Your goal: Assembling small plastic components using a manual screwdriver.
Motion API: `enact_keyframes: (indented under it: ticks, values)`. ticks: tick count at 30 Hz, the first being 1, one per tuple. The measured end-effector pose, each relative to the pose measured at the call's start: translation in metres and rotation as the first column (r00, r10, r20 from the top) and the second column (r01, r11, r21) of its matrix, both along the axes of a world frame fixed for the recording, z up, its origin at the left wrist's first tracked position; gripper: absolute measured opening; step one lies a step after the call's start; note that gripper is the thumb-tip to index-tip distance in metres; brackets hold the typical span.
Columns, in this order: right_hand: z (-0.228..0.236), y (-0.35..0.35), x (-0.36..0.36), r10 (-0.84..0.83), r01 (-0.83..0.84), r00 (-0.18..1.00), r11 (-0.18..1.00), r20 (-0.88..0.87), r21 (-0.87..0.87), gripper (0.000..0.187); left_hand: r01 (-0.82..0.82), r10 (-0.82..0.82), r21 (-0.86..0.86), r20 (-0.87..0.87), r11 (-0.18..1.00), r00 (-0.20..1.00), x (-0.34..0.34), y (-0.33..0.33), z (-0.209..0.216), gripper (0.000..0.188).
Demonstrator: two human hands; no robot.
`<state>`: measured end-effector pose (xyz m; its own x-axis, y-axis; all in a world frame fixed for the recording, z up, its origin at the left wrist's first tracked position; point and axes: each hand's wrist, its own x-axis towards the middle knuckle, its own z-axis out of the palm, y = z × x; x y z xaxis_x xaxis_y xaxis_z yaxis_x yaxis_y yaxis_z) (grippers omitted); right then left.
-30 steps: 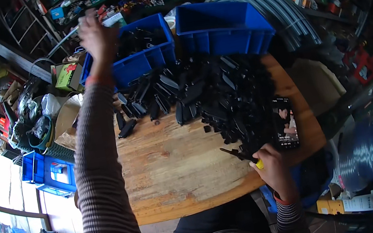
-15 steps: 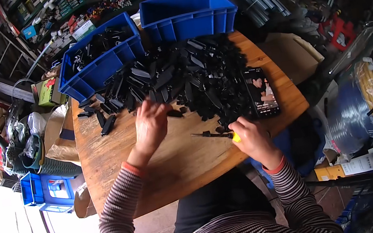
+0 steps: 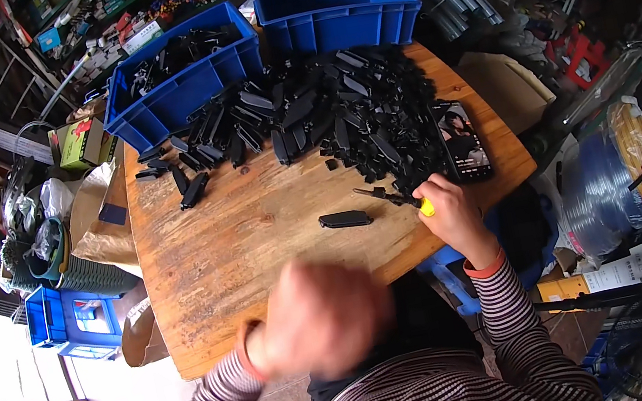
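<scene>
My right hand point(image 3: 450, 210) is closed round a slim tool point(image 3: 426, 207) with a yellow part on its handle and a thin dark tip pointing left over the table. My left hand point(image 3: 320, 316) hovers near the table's front edge, by my lap; motion smears its fingers. A lone flat, elongated black plastic piece point(image 3: 345, 219) lies on the bare wood left of the tool, touched by neither hand. Beyond it spreads a large heap of similar black pieces point(image 3: 297, 110), with smaller black bits point(image 3: 370, 159) along its near right side.
Two blue bins point(image 3: 189, 86) point(image 3: 343, 33) stand at the back; the left one contains black parts. A phone point(image 3: 462, 139) with a lit screen lies by the wooden table's point(image 3: 216, 288) right edge. Cardboard point(image 3: 503, 87) and cable coils point(image 3: 604, 176) are to the right.
My left hand has come back from the heap toward my body. One black piece now lies by itself nearer the front. My right hand still holds the tool.
</scene>
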<state>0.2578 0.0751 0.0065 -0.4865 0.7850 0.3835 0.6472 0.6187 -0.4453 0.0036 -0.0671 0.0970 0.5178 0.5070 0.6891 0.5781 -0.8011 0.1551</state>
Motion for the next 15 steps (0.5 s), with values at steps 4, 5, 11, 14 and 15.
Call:
enact_keyframes:
  ticks: [4, 5, 11, 14, 15]
  values:
    - [0.005, -0.006, -0.011, -0.005, 0.005, 1.000, 1.000, 0.019, 0.024, 0.024, 0.179, -0.649, 0.746, 0.403, 0.641, 0.645, 0.035, -0.044, 0.035, 0.061]
    - [0.005, -0.007, -0.011, -0.002, 0.002, 1.000, 1.000, 0.024, 0.021, 0.024, 0.173, -0.646, 0.745, 0.409, 0.644, 0.645, 0.034, -0.046, 0.033, 0.061]
    - [0.001, -0.008, -0.006, -0.010, 0.016, 0.997, 0.997, -0.071, 0.078, 0.026, 0.252, -0.632, 0.657, 0.438, 0.710, 0.639, 0.042, -0.041, 0.024, 0.038]
    - [0.000, -0.009, -0.004, -0.019, 0.029, 0.992, 0.996, -0.124, 0.081, 0.026, 0.266, -0.655, 0.661, 0.452, 0.702, 0.606, 0.044, -0.035, 0.026, 0.038]
    - [0.000, -0.008, -0.003, -0.021, 0.032, 0.990, 0.996, -0.142, 0.078, 0.025, 0.288, -0.648, 0.650, 0.421, 0.703, 0.634, 0.044, -0.031, 0.027, 0.027]
